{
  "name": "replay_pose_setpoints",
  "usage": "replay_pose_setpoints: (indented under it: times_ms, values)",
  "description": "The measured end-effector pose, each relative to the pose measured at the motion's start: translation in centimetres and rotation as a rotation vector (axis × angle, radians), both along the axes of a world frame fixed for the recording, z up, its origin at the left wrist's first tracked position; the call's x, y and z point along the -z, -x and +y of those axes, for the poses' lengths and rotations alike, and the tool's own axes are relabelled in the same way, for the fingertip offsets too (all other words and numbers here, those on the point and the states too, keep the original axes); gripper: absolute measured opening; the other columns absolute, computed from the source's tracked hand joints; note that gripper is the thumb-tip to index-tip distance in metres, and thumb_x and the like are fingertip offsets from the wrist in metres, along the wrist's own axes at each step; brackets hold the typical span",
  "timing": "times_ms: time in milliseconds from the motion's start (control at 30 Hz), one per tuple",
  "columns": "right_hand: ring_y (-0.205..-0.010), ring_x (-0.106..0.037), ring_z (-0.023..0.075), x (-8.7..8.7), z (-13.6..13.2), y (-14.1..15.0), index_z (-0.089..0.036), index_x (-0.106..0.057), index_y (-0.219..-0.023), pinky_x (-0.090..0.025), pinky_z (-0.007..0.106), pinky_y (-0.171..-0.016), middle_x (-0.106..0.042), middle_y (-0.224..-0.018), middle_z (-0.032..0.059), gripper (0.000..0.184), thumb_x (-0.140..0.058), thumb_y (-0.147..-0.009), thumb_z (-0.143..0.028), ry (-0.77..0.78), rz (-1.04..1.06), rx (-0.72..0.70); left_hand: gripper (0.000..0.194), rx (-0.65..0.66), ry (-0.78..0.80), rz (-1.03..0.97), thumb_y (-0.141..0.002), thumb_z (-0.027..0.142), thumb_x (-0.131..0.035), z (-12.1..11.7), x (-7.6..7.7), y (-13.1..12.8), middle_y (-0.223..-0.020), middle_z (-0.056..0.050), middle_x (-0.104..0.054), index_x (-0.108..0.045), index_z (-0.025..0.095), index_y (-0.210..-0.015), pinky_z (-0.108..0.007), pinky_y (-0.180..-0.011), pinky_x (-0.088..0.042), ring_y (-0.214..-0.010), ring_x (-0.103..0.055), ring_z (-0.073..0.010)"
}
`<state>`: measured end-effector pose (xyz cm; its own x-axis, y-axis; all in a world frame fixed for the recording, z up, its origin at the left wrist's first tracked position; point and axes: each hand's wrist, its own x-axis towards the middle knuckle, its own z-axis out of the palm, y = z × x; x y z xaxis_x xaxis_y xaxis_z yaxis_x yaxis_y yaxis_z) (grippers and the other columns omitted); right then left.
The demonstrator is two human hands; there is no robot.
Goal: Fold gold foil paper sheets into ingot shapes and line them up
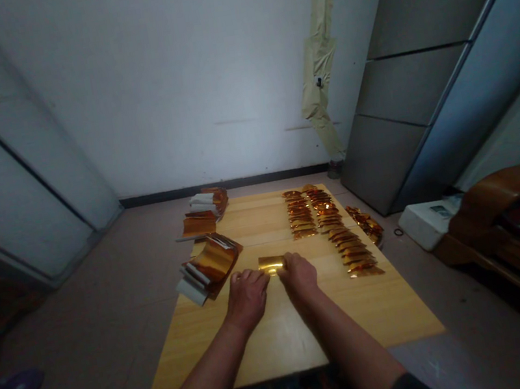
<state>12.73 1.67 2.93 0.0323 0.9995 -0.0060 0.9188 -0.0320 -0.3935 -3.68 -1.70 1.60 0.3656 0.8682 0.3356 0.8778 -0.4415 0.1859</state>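
A small sheet of gold foil paper, curved and shiny, is held between my two hands just above the middle of the wooden table. My left hand is closed with its fingertips at the paper's lower left. My right hand pinches the right end. To the left of my hands lies a fanned stack of gold foil sheets with pale backs. Folded gold foil pieces stand in an overlapping row on the right, and a shorter row of folded pieces sits farther back.
Another stack of foil sheets overhangs the table's back left edge. Beyond the right edge is a heap of gold pieces. A white box, a wooden seat and a grey refrigerator stand to the right. The wall rises behind.
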Motion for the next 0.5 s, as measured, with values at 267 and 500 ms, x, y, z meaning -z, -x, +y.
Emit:
replay_pose_setpoints:
  times_ms: [267, 500]
  values:
    - [-0.077, -0.053, 0.0124, 0.4, -0.4, -2.4, -0.021, -0.065, -0.084, -0.029, 0.022, -0.063, -0.06, -0.087, 0.0012, 0.014, -0.053, -0.085, -0.015, -0.075, 0.139, -0.114, 0.026, -0.019, 0.006, -0.057, -0.084, 0.015, -0.054, 0.1, 0.4, -0.2, -0.104, -0.007, -0.07, -0.068, 0.027, -0.103, -0.044, -0.088, -0.032, -0.099, -0.056, -0.0237]
    - [-0.088, -0.055, 0.0145, 0.6, 0.1, -3.1, -0.022, -0.066, -0.085, -0.033, 0.022, -0.066, -0.062, -0.095, 0.0036, 0.021, -0.048, -0.095, -0.021, -0.134, -0.034, -0.257, 0.024, -0.041, -0.003, -0.063, -0.084, 0.014, -0.053, 1.3, 0.6, -1.2, -0.1, -0.007, -0.069, -0.068, 0.025, -0.099, -0.042, -0.085, -0.033, -0.097, -0.054, -0.0237]
